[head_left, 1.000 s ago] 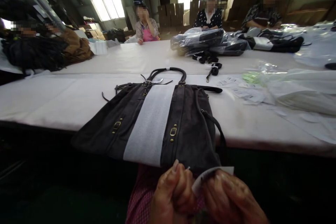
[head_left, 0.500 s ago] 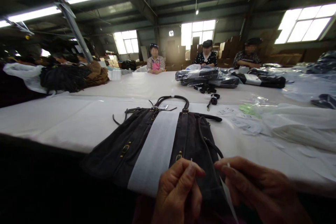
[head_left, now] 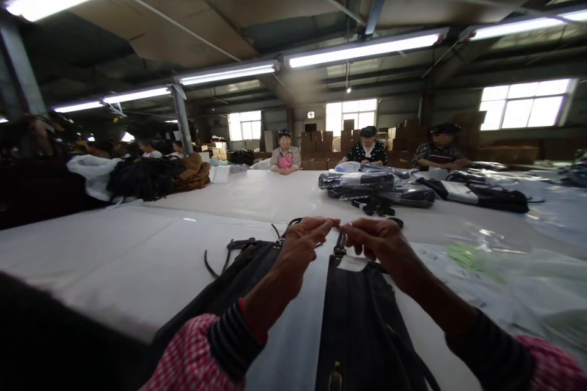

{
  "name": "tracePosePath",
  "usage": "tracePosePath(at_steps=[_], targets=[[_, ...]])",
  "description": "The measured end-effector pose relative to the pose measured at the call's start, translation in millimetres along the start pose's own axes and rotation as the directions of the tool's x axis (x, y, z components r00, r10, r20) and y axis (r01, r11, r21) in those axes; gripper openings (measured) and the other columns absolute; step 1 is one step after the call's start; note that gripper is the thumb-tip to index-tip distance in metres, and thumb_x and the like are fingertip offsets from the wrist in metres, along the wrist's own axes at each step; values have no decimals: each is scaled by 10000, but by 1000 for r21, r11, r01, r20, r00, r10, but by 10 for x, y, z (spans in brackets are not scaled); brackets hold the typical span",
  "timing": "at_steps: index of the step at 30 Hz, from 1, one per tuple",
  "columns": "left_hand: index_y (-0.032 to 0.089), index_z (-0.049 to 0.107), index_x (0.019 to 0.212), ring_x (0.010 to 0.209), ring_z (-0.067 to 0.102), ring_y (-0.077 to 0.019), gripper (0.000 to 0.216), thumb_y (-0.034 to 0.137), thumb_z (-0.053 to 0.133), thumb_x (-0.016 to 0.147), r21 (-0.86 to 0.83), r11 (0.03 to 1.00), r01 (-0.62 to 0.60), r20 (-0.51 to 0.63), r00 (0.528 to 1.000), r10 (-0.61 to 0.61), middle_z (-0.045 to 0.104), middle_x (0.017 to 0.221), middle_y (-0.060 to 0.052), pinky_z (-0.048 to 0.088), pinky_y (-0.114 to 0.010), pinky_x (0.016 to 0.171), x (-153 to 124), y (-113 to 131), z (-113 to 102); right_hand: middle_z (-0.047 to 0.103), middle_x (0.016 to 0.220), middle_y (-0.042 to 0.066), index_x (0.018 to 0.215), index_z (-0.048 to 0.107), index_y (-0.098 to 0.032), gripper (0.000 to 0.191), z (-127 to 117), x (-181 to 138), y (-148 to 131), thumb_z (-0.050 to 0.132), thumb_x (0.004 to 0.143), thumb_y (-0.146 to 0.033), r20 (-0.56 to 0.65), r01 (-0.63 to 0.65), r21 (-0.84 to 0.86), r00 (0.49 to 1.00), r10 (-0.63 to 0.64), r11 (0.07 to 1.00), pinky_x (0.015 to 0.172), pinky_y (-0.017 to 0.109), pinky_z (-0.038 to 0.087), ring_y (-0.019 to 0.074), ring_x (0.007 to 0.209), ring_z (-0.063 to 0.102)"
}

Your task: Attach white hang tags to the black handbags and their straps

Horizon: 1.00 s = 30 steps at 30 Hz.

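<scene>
A dark handbag (head_left: pixel 362 311) lies flat on the table, a broad white paper band (head_left: pixel 300 324) wrapped round its middle. Over its handle (head_left: pixel 340 243), at the far end, both my hands meet with fingertips pinched close together. My left hand (head_left: pixel 298 250) and my right hand (head_left: pixel 378 247) seem to hold the ends of a thin tag string, mostly hidden by the fingers. A small white tag (head_left: pixel 352 263) hangs just under my right hand, against the bag's top edge. Part of the handle is covered by my left hand.
Plastic-wrapped dark bags (head_left: pixel 358 182) are piled farther back, with coiled black straps (head_left: pixel 373 204) before them. Loose tags and clear plastic (head_left: pixel 486 263) lie at right. Black and brown material (head_left: pixel 147 177) is heaped at left. Three people sit across the white table (head_left: pixel 114 244).
Both hands have moved from the bag's near right side forward to its handle, taking the white tag along. My view has tilted upward.
</scene>
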<state>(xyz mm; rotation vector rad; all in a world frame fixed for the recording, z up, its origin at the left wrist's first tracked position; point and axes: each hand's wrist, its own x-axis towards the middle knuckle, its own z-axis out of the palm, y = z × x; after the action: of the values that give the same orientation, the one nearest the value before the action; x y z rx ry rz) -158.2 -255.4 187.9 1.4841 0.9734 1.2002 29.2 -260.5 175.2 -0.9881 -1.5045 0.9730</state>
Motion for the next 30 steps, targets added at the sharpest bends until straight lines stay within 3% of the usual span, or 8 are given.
tracePosePath(at_steps=[4,7,11,16,20,24,28,30], targets=[[249,800,1038,994,527,-183,343,501,706,825,-48,997,-55,25,998,56,556,1390,-53,306,-212,564,267,-107,-2,577,613,0,748,713,-134,428,198,249,156,772,793,-555,120,-67,286,992,34,956,481,243,235,65,500,375],[218,796,1068,906,532,-169,420,535,725,801,-101,993,-66,55,996,72,603,1298,-86,314,-216,566,413,-226,-13,552,614,-23,852,721,-137,402,309,333,275,836,749,-508,154,-155,469,984,92,869,484,222,272,60,509,397],[211,785,1107,856,519,-159,450,535,732,799,-143,990,-22,104,994,37,655,1117,-87,295,-218,561,539,-356,-87,479,574,-55,791,691,-140,321,384,395,450,870,742,-402,184,-245,576,968,169,780,496,181,320,50,515,402],[211,785,1110,765,484,-126,453,523,751,784,-166,983,78,132,990,-56,675,961,-64,272,-233,585,646,-449,-221,409,569,-74,745,661,-132,311,492,518,564,888,729,-345,195,-279,542,959,204,793,433,137,260,27,487,299],[232,784,1105,897,552,-173,442,529,752,778,-163,981,104,189,979,-72,707,1125,-80,307,-255,642,755,-476,-364,460,599,-76,875,693,-155,323,566,647,551,904,694,-320,172,-273,561,962,212,781,404,142,242,25,466,313],[233,783,1098,1057,561,-234,432,522,750,779,-96,993,64,155,987,-48,706,1214,-87,330,-283,696,869,-471,-566,407,530,-95,801,645,-161,363,561,787,551,912,666,-367,170,-306,514,952,255,802,408,162,229,30,441,306],[201,795,1016,986,592,-232,415,533,732,774,96,995,10,162,987,-26,742,1078,-91,354,-301,700,1028,-533,-898,392,488,-93,723,595,-162,386,524,912,537,871,692,-430,158,-319,325,947,281,890,421,195,162,31,433,255],[174,788,961,909,605,-220,367,489,671,815,361,932,-14,164,985,-49,744,963,-82,373,-299,699,1128,-610,-1131,412,476,-82,697,598,-159,364,517,966,512,830,717,-439,161,-300,131,947,278,945,435,216,141,35,431,256]])
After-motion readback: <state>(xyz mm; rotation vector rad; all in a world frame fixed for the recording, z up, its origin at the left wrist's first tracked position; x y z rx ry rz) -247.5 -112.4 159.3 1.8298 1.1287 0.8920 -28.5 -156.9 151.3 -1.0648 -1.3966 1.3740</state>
